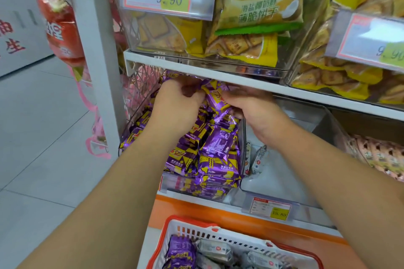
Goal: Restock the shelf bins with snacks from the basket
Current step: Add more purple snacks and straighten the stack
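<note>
Snack packs (209,155) in bin (220,197); basket (175,223) before shelf (196,65).

Purple snack packs (209,155) heaped in clear bin (175,183); basket (175,225) below.

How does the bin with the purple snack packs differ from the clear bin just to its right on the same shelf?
The purple-pack bin is heaped nearly to the shelf above; the clear bin to its right holds only a few silver-grey packs, with most of its floor bare. Both hands, left hand and right hand, hold purple packs over the first bin; none touches the second. Both are transparent bins side by side on the same shelf.
</note>
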A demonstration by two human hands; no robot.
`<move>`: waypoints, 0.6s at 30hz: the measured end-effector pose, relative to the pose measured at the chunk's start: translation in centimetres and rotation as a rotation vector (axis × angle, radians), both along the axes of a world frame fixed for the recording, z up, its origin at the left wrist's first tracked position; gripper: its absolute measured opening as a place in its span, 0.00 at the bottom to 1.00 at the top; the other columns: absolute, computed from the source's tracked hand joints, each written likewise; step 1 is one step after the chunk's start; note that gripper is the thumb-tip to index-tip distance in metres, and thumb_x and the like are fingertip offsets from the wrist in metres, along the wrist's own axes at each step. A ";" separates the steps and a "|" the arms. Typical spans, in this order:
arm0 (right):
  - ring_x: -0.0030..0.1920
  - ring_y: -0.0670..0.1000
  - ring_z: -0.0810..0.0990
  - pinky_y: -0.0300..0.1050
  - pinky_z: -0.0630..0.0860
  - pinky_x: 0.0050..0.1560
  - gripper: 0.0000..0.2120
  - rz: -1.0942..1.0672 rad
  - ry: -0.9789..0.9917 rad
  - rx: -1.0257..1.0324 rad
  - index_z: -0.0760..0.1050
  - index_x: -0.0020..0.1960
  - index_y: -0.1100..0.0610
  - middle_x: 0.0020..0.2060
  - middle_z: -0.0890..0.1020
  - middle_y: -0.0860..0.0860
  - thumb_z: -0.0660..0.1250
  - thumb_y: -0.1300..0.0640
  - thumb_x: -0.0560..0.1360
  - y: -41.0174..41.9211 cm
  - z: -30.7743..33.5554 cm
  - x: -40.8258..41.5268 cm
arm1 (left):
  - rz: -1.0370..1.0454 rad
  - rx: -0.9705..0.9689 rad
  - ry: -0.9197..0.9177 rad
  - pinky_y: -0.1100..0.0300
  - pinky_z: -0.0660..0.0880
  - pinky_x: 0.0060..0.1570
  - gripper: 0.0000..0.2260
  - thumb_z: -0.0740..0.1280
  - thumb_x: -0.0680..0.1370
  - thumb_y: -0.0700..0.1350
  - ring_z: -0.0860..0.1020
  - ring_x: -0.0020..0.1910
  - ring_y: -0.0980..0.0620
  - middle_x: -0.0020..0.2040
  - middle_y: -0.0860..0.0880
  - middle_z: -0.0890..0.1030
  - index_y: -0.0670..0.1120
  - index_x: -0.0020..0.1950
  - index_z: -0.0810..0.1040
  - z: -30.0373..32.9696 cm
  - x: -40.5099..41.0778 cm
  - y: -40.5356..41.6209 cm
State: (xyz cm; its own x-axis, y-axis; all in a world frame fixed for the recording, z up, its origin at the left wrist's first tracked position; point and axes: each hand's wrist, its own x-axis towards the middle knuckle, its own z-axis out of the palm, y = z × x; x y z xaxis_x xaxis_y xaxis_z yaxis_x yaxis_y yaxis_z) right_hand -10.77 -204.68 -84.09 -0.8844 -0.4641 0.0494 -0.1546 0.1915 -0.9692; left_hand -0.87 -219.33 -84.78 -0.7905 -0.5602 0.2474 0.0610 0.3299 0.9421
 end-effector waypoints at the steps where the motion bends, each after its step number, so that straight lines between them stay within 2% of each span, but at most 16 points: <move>1: 0.38 0.53 0.81 0.45 0.75 0.39 0.01 0.016 -0.005 0.001 0.84 0.47 0.54 0.44 0.87 0.53 0.75 0.57 0.76 0.0 0.0 -0.2 | 0.025 -0.003 -0.004 0.48 0.79 0.59 0.12 0.70 0.74 0.48 0.85 0.51 0.53 0.48 0.54 0.87 0.48 0.55 0.85 -0.1 -0.3 0.1; 2: 0.37 0.54 0.81 0.44 0.74 0.36 0.02 0.025 -0.016 -0.015 0.83 0.47 0.56 0.44 0.87 0.56 0.73 0.60 0.78 -0.1 0.0 -0.3 | 0.052 -0.015 -0.019 0.48 0.80 0.57 0.10 0.70 0.75 0.49 0.84 0.50 0.52 0.47 0.53 0.87 0.49 0.54 0.85 -0.1 -0.5 0.3; 4: 0.36 0.55 0.83 0.45 0.80 0.38 0.04 0.054 -0.037 -0.062 0.82 0.49 0.59 0.44 0.87 0.59 0.68 0.64 0.80 -0.4 0.1 -0.7 | 0.029 -0.073 -0.030 0.49 0.80 0.55 0.09 0.70 0.75 0.51 0.84 0.49 0.52 0.45 0.53 0.87 0.49 0.52 0.84 0.1 -1.1 0.5; 6: 0.35 0.54 0.85 0.46 0.85 0.40 0.07 0.092 -0.048 -0.114 0.81 0.50 0.61 0.40 0.86 0.58 0.64 0.67 0.82 -0.6 0.3 -0.7 | -0.092 -0.151 -0.047 0.51 0.80 0.56 0.10 0.71 0.74 0.52 0.83 0.48 0.56 0.45 0.55 0.86 0.50 0.52 0.83 0.5 -1.5 0.8; 8: 0.36 0.53 0.86 0.48 0.86 0.40 0.08 0.095 -0.044 -0.132 0.80 0.51 0.59 0.39 0.87 0.55 0.63 0.66 0.82 -0.7 0.5 -0.7 | -0.148 -0.251 -0.105 0.53 0.80 0.55 0.15 0.72 0.71 0.55 0.83 0.49 0.57 0.47 0.57 0.86 0.52 0.55 0.83 0.9 -2.0 0.7; 10: 0.36 0.51 0.86 0.48 0.85 0.38 0.05 0.078 -0.037 -0.086 0.80 0.51 0.57 0.38 0.87 0.50 0.65 0.62 0.83 -0.5 0.3 -1.3 | -0.139 -0.339 -0.139 0.53 0.80 0.56 0.22 0.73 0.68 0.57 0.83 0.53 0.54 0.52 0.55 0.86 0.53 0.60 0.82 1.2 -2.5 0.2; 11: 0.37 0.50 0.86 0.50 0.84 0.41 0.04 0.069 -0.032 -0.031 0.80 0.49 0.57 0.37 0.87 0.49 0.68 0.58 0.81 -0.3 0.4 -1.6 | -0.145 -0.369 -0.142 0.52 0.79 0.58 0.24 0.73 0.67 0.56 0.83 0.55 0.52 0.54 0.53 0.86 0.52 0.62 0.82 1.2 -2.6 0.0; 13: 0.44 0.52 0.86 0.60 0.81 0.56 0.15 0.029 0.047 0.163 0.83 0.44 0.59 0.41 0.88 0.52 0.75 0.47 0.67 0.0 0.7 -2.2 | -0.166 -0.425 -0.135 0.55 0.78 0.61 0.23 0.75 0.69 0.52 0.82 0.58 0.53 0.59 0.53 0.85 0.52 0.65 0.82 1.1 -2.9 -0.5; 14: 0.47 0.50 0.85 0.58 0.78 0.61 0.18 0.026 0.089 0.291 0.83 0.43 0.58 0.43 0.88 0.52 0.76 0.45 0.61 0.2 0.7 -2.5 | -0.176 -0.432 -0.129 0.58 0.77 0.61 0.22 0.76 0.71 0.49 0.81 0.58 0.55 0.58 0.54 0.85 0.53 0.65 0.83 1.0 -3.0 -0.7; 15: 0.46 0.45 0.83 0.47 0.78 0.61 0.14 0.034 0.129 0.400 0.83 0.41 0.54 0.42 0.86 0.48 0.78 0.46 0.63 0.5 0.8 -2.6 | -0.194 -0.423 -0.122 0.61 0.76 0.60 0.20 0.76 0.72 0.46 0.81 0.56 0.57 0.57 0.56 0.84 0.53 0.64 0.83 1.1 -2.9 -0.8; 16: 0.42 0.36 0.79 0.31 0.75 0.53 0.09 0.053 0.168 0.487 0.80 0.39 0.48 0.41 0.83 0.41 0.79 0.47 0.68 0.7 1.1 -2.3 | -0.212 -0.409 -0.123 0.64 0.75 0.59 0.19 0.76 0.73 0.43 0.80 0.54 0.59 0.55 0.58 0.83 0.53 0.64 0.83 0.9 -3.1 -1.0; 17: 0.38 0.30 0.74 0.23 0.69 0.43 0.11 0.071 0.215 0.567 0.76 0.39 0.43 0.39 0.78 0.35 0.78 0.48 0.73 0.8 1.3 -2.1 | -0.221 -0.412 -0.132 0.65 0.75 0.59 0.20 0.75 0.73 0.42 0.80 0.54 0.60 0.54 0.58 0.82 0.53 0.64 0.83 0.8 -3.3 -1.1; 18: 0.35 0.30 0.72 0.23 0.68 0.38 0.11 0.055 0.273 0.617 0.74 0.40 0.41 0.38 0.75 0.34 0.76 0.47 0.76 0.8 1.5 -1.9 | -0.220 -0.421 -0.138 0.64 0.75 0.59 0.19 0.75 0.73 0.43 0.80 0.53 0.60 0.54 0.59 0.82 0.52 0.64 0.83 0.6 -3.4 -1.2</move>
